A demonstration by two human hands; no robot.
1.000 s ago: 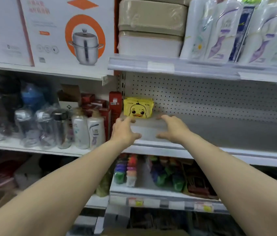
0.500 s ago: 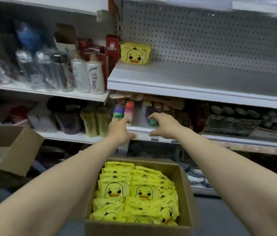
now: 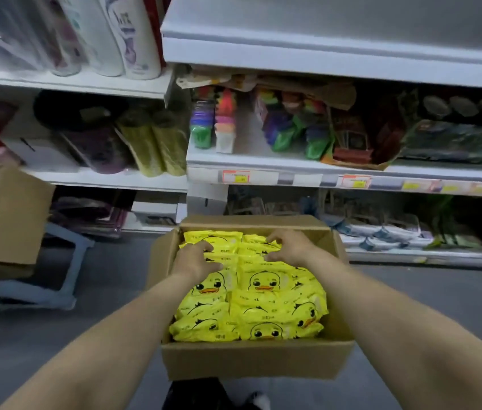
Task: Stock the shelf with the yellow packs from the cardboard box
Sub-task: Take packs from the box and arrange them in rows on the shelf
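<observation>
An open cardboard box (image 3: 257, 362) stands on the floor below me, packed with several yellow packs (image 3: 263, 303) printed with a duck face. My left hand (image 3: 196, 257) rests on the packs at the box's far left, fingers spread and thumb apart. My right hand (image 3: 288, 247) touches the packs at the far right with its fingers bent over them. No pack is lifted. The grey shelf (image 3: 322, 34) runs along the top right; only its front part shows.
A second cardboard box (image 3: 6, 220) sits at the left on a pale blue stool (image 3: 41, 291). White bottles (image 3: 133, 34) stand top left. Coloured goods (image 3: 287, 128) fill the lower shelf behind the price strip (image 3: 352, 182). The floor is grey.
My view dropped from the shelf to the box. Both hands came down from the shelf edge, past the lower shelf, onto the yellow packs in the box.
</observation>
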